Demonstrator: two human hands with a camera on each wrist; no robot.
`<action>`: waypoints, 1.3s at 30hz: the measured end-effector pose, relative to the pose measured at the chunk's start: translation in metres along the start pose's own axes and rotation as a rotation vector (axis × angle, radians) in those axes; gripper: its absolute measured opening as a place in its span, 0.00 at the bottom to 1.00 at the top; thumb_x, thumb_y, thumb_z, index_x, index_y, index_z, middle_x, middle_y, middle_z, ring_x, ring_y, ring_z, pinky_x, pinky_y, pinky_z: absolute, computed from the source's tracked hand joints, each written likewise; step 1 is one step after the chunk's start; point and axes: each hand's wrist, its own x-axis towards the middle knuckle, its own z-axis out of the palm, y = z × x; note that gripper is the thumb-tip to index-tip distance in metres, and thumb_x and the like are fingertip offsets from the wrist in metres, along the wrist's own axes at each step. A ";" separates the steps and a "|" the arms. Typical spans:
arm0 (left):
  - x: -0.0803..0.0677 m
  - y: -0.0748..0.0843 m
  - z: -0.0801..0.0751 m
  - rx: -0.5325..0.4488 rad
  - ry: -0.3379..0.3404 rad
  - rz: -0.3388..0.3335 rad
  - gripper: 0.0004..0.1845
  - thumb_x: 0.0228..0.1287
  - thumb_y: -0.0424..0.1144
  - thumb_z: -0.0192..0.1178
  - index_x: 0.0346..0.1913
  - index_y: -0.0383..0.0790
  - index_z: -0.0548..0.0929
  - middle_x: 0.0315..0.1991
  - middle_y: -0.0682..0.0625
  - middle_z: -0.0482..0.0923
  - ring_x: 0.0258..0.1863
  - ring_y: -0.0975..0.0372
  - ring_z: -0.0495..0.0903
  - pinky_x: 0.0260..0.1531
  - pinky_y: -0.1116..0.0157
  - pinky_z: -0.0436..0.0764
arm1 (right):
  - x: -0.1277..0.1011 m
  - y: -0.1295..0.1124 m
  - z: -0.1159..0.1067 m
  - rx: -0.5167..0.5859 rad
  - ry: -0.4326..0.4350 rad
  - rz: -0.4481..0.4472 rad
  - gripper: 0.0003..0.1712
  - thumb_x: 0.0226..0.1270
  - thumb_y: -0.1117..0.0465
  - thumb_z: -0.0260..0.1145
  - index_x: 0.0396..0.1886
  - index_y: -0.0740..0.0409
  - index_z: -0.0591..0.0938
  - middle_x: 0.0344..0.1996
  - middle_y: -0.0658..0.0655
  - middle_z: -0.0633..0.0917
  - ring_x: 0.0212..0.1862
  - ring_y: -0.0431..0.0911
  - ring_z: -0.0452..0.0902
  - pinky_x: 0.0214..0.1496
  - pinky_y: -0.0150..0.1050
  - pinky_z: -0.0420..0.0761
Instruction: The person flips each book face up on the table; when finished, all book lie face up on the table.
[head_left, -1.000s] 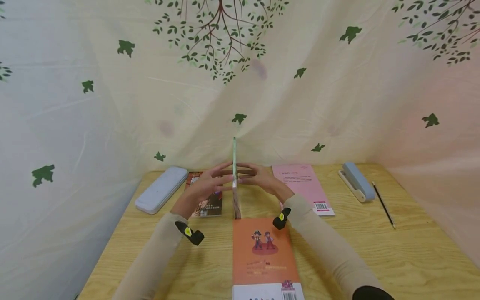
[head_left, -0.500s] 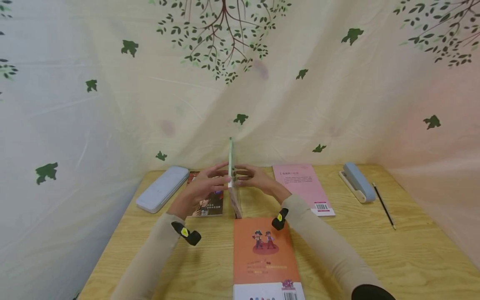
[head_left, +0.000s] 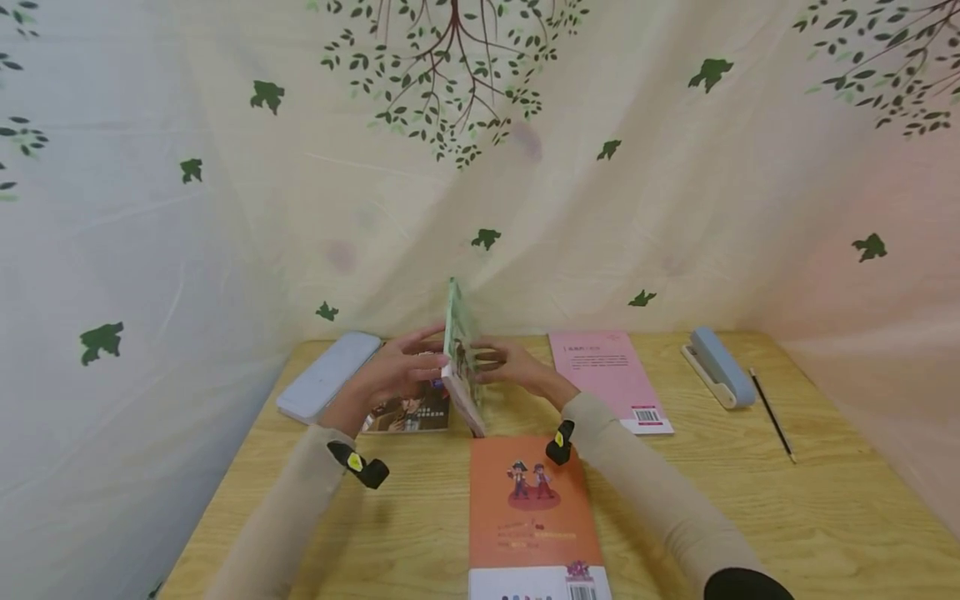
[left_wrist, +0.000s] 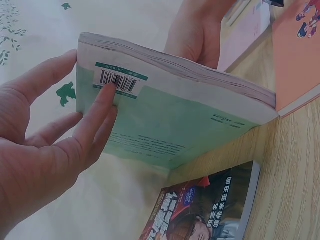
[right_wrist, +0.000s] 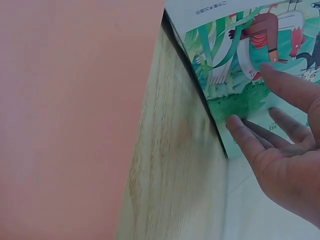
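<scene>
A thin green book (head_left: 456,350) stands on its lower edge on the wooden table (head_left: 787,517), leaning to the left. My left hand (head_left: 397,371) lies with straight fingers against its back cover (left_wrist: 170,125), one fingertip by the barcode. My right hand (head_left: 513,367) presses flat fingers on the illustrated front cover (right_wrist: 245,60). The book is held between the two palms. Under the left hand lies a dark-covered book (head_left: 408,410), also in the left wrist view (left_wrist: 210,210).
An orange book (head_left: 528,508) lies near the front edge, just in front of the upright book. A pink book (head_left: 607,371), a blue stapler (head_left: 718,365) and a pencil (head_left: 772,415) lie to the right, a pale blue pencil case (head_left: 327,375) at the back left. A printed curtain hangs behind.
The green book has tipped from upright to leaning left, and both hands have shifted a little left with it.
</scene>
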 end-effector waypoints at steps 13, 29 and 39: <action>-0.009 -0.001 -0.015 0.106 0.002 0.007 0.39 0.76 0.32 0.55 0.83 0.49 0.52 0.80 0.36 0.54 0.77 0.41 0.59 0.74 0.44 0.66 | 0.001 0.007 -0.001 -0.128 -0.036 0.077 0.39 0.69 0.73 0.66 0.77 0.68 0.63 0.75 0.73 0.65 0.74 0.67 0.65 0.74 0.55 0.72; -0.021 -0.011 -0.037 0.138 0.006 -0.012 0.38 0.76 0.35 0.56 0.82 0.49 0.53 0.79 0.38 0.54 0.77 0.42 0.59 0.74 0.40 0.63 | -0.001 0.005 -0.001 -0.209 -0.057 0.119 0.40 0.68 0.70 0.69 0.77 0.65 0.65 0.75 0.67 0.67 0.76 0.61 0.64 0.76 0.52 0.71; -0.029 -0.020 -0.046 0.153 0.028 -0.022 0.37 0.77 0.33 0.55 0.82 0.46 0.52 0.80 0.37 0.53 0.77 0.42 0.58 0.74 0.45 0.65 | 0.000 0.009 0.000 -0.222 -0.074 0.107 0.39 0.68 0.70 0.68 0.76 0.69 0.65 0.75 0.68 0.66 0.76 0.62 0.63 0.76 0.52 0.69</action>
